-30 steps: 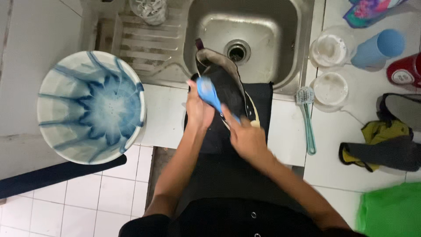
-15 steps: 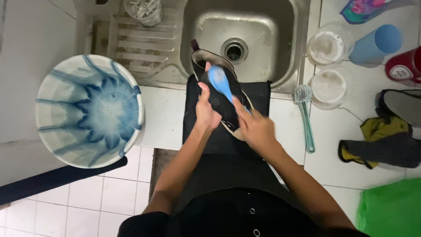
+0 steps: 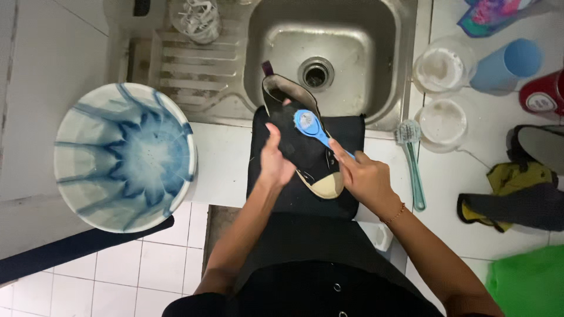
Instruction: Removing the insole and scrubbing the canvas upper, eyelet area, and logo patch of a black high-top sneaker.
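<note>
A black shoe [image 3: 296, 132] with a tan toe cap lies on a black cloth [image 3: 346, 138] at the front rim of a steel sink [image 3: 352, 35], its heel over the basin. My left hand [image 3: 274, 157] grips the shoe's side. My right hand [image 3: 365, 176] holds the handle of a blue brush [image 3: 314, 130], whose head rests on the shoe's upper near the opening.
A blue-and-white bucket [image 3: 124, 155] stands at the left. On the right counter lie a teal brush [image 3: 411, 158], two round containers [image 3: 442, 67], a blue cup [image 3: 505, 64], a red container [image 3: 543, 94], another dark shoe [image 3: 537, 147], a yellow-and-dark cloth [image 3: 511, 194] and something green [image 3: 529, 282].
The brush has slid along the shoe toward the heel opening and my right hand followed. My left hand shifted its grip on the shoe's side.
</note>
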